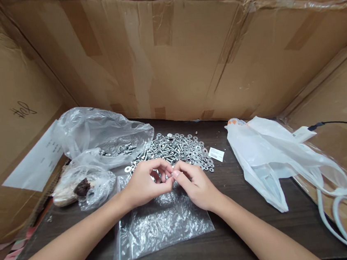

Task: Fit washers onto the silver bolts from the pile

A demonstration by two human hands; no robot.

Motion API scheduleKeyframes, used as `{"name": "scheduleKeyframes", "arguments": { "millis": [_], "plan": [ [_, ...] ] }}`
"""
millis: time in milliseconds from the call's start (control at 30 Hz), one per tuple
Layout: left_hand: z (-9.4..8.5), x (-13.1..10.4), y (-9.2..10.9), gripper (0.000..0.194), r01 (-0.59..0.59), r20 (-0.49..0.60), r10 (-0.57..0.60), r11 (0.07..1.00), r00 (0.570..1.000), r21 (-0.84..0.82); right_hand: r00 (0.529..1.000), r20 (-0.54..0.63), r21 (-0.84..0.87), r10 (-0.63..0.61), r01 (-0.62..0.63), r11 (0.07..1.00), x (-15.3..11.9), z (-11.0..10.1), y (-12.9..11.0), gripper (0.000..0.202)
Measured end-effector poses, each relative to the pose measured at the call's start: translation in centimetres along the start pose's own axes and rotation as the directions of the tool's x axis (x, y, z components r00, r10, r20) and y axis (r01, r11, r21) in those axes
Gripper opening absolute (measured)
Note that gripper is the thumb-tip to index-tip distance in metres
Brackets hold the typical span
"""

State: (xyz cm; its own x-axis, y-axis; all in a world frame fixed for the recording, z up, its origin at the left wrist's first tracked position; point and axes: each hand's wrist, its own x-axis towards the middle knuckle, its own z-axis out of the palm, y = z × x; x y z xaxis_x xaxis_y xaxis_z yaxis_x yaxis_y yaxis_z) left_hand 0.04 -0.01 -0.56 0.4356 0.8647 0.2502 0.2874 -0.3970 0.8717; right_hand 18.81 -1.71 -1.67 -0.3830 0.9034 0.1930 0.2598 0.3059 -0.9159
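Note:
My left hand [149, 182] and my right hand [196, 183] meet at the fingertips over a clear zip bag [168, 225] lying flat on the dark table [233, 231]. Both hands are closed in a pinch, and what is between the fingertips is too small to name. Just beyond them spreads a pile of metal screws [169, 147], with flat washers [197, 150] mostly along its right side. A small white label [216, 154] lies to the right of the washers.
At the left are a large clear plastic bag [99, 131] with screws inside and a smaller knotted bag [95, 188]. A white plastic bag [262, 149] and cables [341, 220] lie at the right. Cardboard walls [154, 66] enclose the back and sides.

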Motion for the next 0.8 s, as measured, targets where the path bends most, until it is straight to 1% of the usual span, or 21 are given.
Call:
{"name": "scheduleKeyframes", "arguments": {
  "millis": [67, 133, 200, 300, 400, 567, 633, 700, 767, 800],
  "plan": [
    [0.05, -0.19, 0.04, 0.009, -0.075, -0.013, 0.076, 0.995, 0.997, 0.068, 0.999, 0.008, -0.008, 0.040, -0.040, 0.999, 0.03, 0.20, 0.25, 0.046],
    [0.09, -0.29, 0.04, 0.010, -0.110, -0.016, 0.112, 0.989, 0.994, 0.100, 0.998, 0.004, -0.007, 0.070, -0.070, 0.998, 0.05, 0.25, 0.29, 0.053],
    [0.08, -0.21, 0.00, 0.011, -0.070, -0.017, 0.072, 0.995, 0.997, 0.069, 0.999, -0.019, -0.025, 0.050, -0.051, 0.998, 0.02, 0.10, 0.09, 0.049],
    [0.01, 0.10, -0.11, 0.011, 0.030, -0.021, -0.030, 0.999, 0.999, -0.030, 0.999, -0.045, -0.049, -0.017, 0.015, 0.999, -0.07, -0.26, -0.39, 0.033],
    [-0.02, 0.29, -0.13, 0.011, 0.055, -0.024, -0.057, 0.995, 0.998, -0.082, 0.998, -0.049, -0.014, -0.032, 0.031, 0.999, -0.10, -0.40, -0.51, 0.027],
    [0.09, 0.17, 0.08, 0.011, -0.034, -0.037, 0.033, 0.999, 0.999, -0.018, 0.999, 0.018, 0.080, 0.049, -0.051, 0.996, 0.09, -0.06, 0.22, 0.045],
    [0.07, 0.16, 0.05, 0.011, -0.026, -0.034, 0.025, 0.999, 0.999, -0.027, 0.999, 0.002, 0.058, 0.055, -0.055, 0.997, 0.12, 0.00, 0.31, 0.047],
    [-0.01, 0.17, -0.03, 0.011, 0.016, -0.023, -0.017, 0.997, 1.000, -0.069, 1.000, -0.021, -0.017, -0.006, 0.005, 1.000, 0.08, -0.04, 0.14, 0.039],
    [-0.10, 0.17, -0.10, 0.012, 0.051, -0.001, -0.051, 0.993, 0.999, -0.105, 0.995, -0.015, -0.081, -0.094, 0.092, 0.992, 0.02, -0.11, -0.11, 0.027],
    [-0.12, 0.16, -0.10, 0.013, 0.056, 0.008, -0.056, 0.992, 0.998, -0.112, 0.993, -0.006, -0.090, -0.118, 0.117, 0.989, 0.00, -0.14, -0.20, 0.023]
  ]
}}
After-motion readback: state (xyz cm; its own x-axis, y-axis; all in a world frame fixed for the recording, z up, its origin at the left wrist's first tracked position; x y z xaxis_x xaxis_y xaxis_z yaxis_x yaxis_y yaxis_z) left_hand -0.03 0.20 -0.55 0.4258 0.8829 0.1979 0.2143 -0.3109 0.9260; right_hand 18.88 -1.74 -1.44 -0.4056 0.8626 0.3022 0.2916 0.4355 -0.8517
